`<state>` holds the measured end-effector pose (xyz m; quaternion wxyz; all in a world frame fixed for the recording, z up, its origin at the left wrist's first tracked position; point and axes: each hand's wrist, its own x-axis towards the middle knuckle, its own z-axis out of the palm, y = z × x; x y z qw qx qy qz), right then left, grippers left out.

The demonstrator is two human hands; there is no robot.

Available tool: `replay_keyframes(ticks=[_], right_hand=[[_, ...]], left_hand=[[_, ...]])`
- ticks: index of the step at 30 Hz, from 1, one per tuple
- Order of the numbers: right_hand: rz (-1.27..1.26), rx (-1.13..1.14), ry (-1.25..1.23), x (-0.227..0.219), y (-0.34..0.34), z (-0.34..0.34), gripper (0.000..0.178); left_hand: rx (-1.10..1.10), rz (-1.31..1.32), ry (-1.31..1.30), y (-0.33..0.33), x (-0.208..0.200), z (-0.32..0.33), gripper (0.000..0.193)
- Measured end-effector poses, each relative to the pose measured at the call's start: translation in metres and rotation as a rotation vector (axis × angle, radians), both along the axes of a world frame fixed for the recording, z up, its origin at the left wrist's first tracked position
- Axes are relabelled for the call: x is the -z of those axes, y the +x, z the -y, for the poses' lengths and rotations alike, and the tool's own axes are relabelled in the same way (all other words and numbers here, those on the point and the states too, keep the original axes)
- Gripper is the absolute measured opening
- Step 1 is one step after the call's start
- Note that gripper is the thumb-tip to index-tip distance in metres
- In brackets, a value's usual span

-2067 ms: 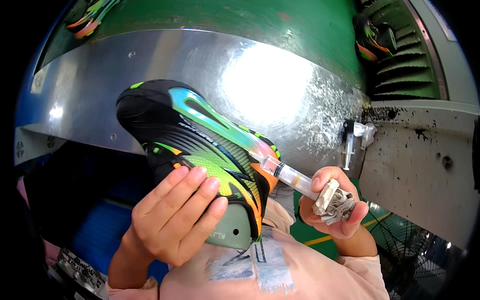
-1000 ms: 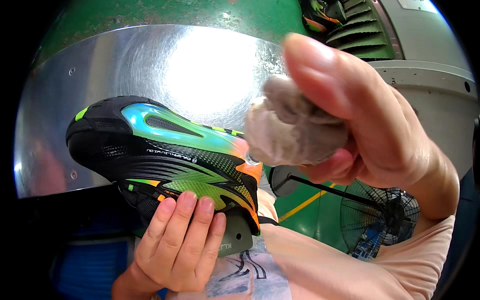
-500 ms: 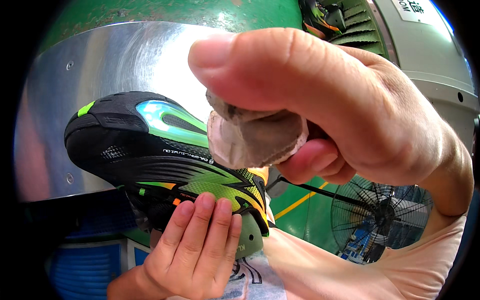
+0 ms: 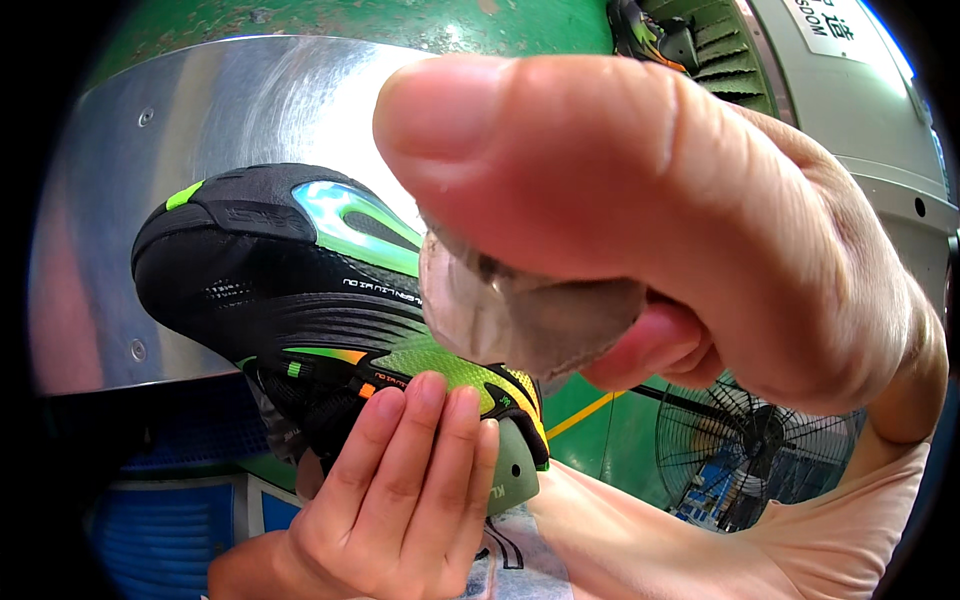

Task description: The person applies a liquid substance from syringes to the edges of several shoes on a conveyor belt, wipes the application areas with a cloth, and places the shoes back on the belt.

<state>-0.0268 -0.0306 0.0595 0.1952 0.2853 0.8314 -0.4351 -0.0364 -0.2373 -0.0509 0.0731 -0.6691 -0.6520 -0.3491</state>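
A black, green and orange sports shoe (image 4: 300, 310) lies on its side with the sole's edge facing up and its toe to the left. A grey-green shoe last (image 4: 513, 480) sticks out of its opening. My left hand (image 4: 390, 500) holds the shoe near the heel end, fingers lying together over its upper and the thumb hidden. Close to the camera, my right hand (image 4: 700, 220) pinches a greyish, semi-translucent rubbery lump (image 4: 530, 320). The lump covers part of the shoe's midsole and side; whether it touches the shoe cannot be made out.
Beyond the shoe is a shiny metal table (image 4: 95, 220) with screws along its edge. At the upper right, another shoe (image 4: 650, 35) sits by dark green flaps of a pale machine (image 4: 850, 110). A black floor fan (image 4: 755, 450) stands at the lower right, over green floor.
My right hand and the lump have come nearer the camera and slightly to the right. The shoe has shifted a little and tipped slightly, with my left hand still on it.
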Motion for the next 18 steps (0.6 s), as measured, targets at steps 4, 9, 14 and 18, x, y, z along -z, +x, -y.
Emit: replay_keyframes(ticks=[4,9,14,18], right_hand=[[-0.069,-0.012,-0.001,0.005,0.005,-0.003,0.05],[-0.142,-0.011,0.002,0.008,0.016,-0.004,0.053],[-0.288,-0.034,0.006,0.001,0.032,0.006,0.056],[-0.286,0.086,-0.007,-0.011,0.051,0.017,0.058]], left_hand=[[-0.01,0.004,-0.008,-0.004,-0.003,-0.004,0.014],[-0.023,0.052,-0.053,-0.003,-0.01,-0.007,0.013],[0.007,0.057,-0.118,-0.008,-0.017,-0.006,0.014],[0.051,0.064,-0.19,-0.008,-0.022,-0.007,0.015]])
